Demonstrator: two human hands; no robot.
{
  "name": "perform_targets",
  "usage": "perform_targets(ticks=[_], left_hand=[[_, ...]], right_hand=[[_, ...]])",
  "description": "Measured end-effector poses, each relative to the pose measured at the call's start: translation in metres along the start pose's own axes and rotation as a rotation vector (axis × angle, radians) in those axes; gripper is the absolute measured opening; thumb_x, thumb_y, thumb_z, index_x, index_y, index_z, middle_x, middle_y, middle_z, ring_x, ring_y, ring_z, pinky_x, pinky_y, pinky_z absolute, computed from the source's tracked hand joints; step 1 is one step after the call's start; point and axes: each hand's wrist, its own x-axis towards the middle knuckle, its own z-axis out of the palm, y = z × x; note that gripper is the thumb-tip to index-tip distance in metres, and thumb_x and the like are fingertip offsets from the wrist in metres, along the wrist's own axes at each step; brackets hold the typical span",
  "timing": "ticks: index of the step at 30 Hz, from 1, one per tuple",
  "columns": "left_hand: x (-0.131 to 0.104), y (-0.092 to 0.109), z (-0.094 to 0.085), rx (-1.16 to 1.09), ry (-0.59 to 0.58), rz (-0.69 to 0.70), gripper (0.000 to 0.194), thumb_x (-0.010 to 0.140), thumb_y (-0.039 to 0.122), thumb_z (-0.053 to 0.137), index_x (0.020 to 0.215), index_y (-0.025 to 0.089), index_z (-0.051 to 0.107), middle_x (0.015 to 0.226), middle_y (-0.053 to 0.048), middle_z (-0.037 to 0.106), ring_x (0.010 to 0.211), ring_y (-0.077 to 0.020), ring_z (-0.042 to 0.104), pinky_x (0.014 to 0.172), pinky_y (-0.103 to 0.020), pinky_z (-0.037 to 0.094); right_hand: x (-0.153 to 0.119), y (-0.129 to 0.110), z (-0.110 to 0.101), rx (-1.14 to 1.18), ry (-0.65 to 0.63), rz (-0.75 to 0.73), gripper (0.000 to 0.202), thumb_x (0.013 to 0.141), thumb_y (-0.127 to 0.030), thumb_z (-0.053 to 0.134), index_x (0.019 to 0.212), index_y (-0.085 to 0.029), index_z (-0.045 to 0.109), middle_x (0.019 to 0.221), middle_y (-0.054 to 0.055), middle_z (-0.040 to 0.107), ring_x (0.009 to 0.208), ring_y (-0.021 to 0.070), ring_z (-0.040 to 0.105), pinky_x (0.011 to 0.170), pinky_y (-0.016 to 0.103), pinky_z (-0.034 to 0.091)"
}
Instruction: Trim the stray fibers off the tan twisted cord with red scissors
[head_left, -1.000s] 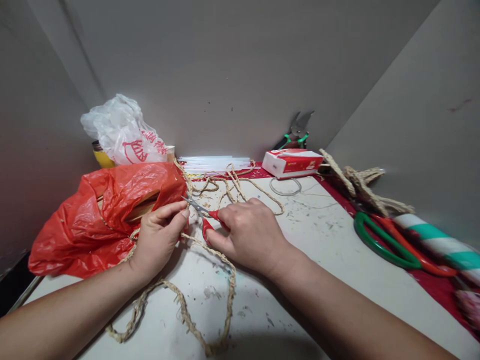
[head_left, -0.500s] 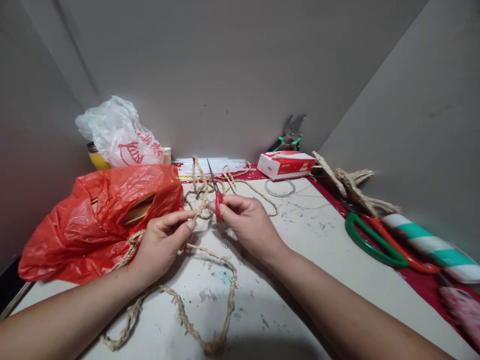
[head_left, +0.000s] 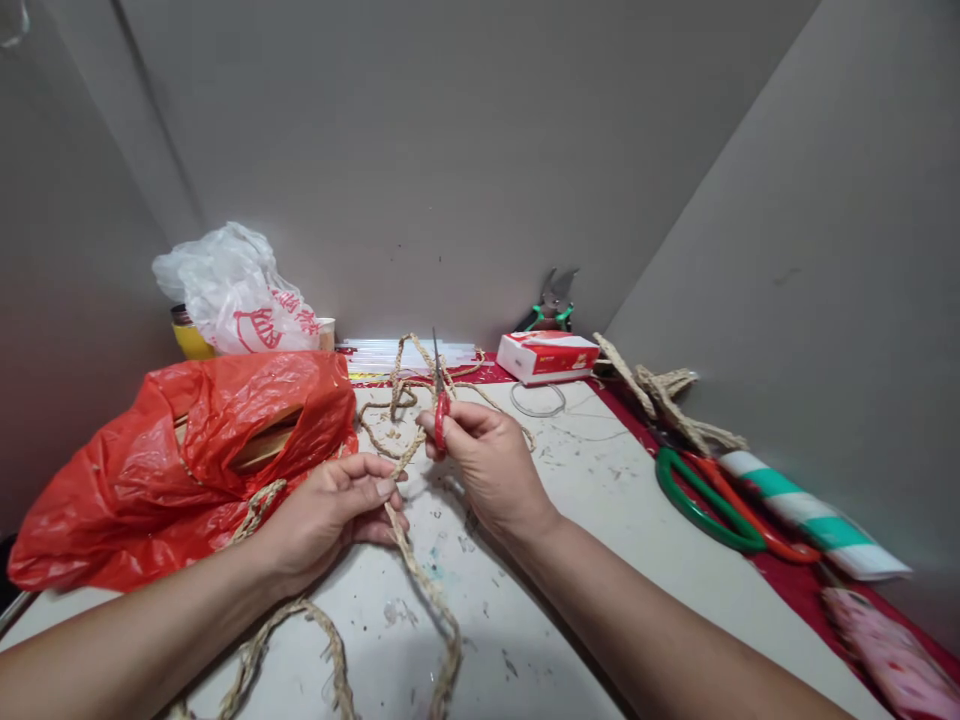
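We've got cord point(head_left: 409, 455) pinched in our left hand point(head_left: 341, 510), scissors point(head_left: 442, 420) in our right hand point(head_left: 491, 460), red bag point(head_left: 105, 470) by the tabletop's point(head_left: 645, 520) left edge.

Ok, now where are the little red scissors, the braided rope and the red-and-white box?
Little red scissors point(head_left: 442, 420): head view, on the handle.
Braided rope point(head_left: 430, 588): head view, on a lower stretch.
Red-and-white box point(head_left: 561, 362): head view, on its front side.

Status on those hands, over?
Left hand pinching braided cord. Right hand holding red-handled scissors, blades pointing away. Red bag beside left hand, possibly crowding it.
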Motion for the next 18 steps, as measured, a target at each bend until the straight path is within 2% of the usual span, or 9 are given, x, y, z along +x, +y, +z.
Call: perform_targets(ticks=[4, 11, 13, 14, 16, 18], left_hand=[[-0.0015, 0.0051, -0.0025, -0.069, -0.208, -0.142, 0.010, 0.079, 0.021, 0.065, 0.085, 0.013, 0.062, 0.067, -0.003, 0.061, 0.058, -0.0129, 0.062, 0.058, -0.026, 0.053], [-0.0014, 0.0038, -0.0060, -0.076, -0.222, -0.169, 0.018, 0.080, 0.020, 0.062, 0.094, 0.010, 0.066, 0.066, -0.006, 0.060, 0.060, -0.0123, 0.059, 0.065, -0.027, 0.052], [-0.0004, 0.0038, -0.0068, -0.114, -0.218, -0.142, 0.018, 0.079, 0.019, 0.063, 0.094, 0.010, 0.067, 0.067, -0.003, 0.054, 0.054, -0.0086, 0.053, 0.056, -0.023, 0.050], [0.0000, 0.0042, -0.0070, -0.135, -0.217, -0.134, 0.018, 0.078, 0.018, 0.063, 0.095, 0.010, 0.067, 0.068, -0.001, 0.052, 0.049, -0.0054, 0.046, 0.048, -0.019, 0.045], [0.0000, 0.0056, -0.0068, -0.158, -0.214, -0.146, 0.021, 0.078, 0.014, 0.062, 0.099, 0.011, 0.065, 0.067, 0.002, 0.046, 0.041, -0.0006, 0.029, 0.034, -0.012, 0.026], [-0.0009, 0.0068, -0.0058, -0.141, -0.193, -0.161, 0.027, 0.080, 0.013, 0.058, 0.106, 0.015, 0.062, 0.063, 0.004, 0.043, 0.039, -0.0004, 0.018, 0.032, -0.012, 0.012]], right_hand=[[-0.0018, -0.0008, 0.0017, -0.015, 0.025, -0.031, 0.024, 0.072, -0.034, 0.067, 0.058, -0.016, 0.061, 0.050, -0.004, 0.050, 0.051, 0.0085, 0.041, 0.051, 0.023, 0.033], [0.0018, -0.0056, -0.0012, 0.020, 0.062, -0.018, 0.024, 0.068, -0.036, 0.070, 0.058, -0.017, 0.060, 0.051, -0.003, 0.053, 0.051, 0.0094, 0.044, 0.052, 0.023, 0.035], [0.0031, -0.0054, -0.0023, 0.037, 0.074, -0.025, 0.023, 0.068, -0.036, 0.070, 0.059, -0.017, 0.061, 0.051, -0.003, 0.053, 0.052, 0.0099, 0.044, 0.053, 0.023, 0.035], [0.0034, -0.0051, -0.0027, 0.041, 0.075, -0.026, 0.023, 0.068, -0.036, 0.070, 0.058, -0.017, 0.060, 0.051, -0.003, 0.053, 0.052, 0.0100, 0.044, 0.053, 0.023, 0.035], [0.0036, -0.0041, -0.0032, 0.045, 0.072, -0.023, 0.024, 0.069, -0.036, 0.069, 0.057, -0.017, 0.059, 0.050, -0.003, 0.053, 0.052, 0.0100, 0.044, 0.053, 0.023, 0.035], [0.0035, -0.0033, -0.0033, 0.049, 0.067, -0.018, 0.025, 0.069, -0.035, 0.070, 0.056, -0.017, 0.058, 0.050, -0.003, 0.052, 0.052, 0.0097, 0.044, 0.054, 0.023, 0.034]])
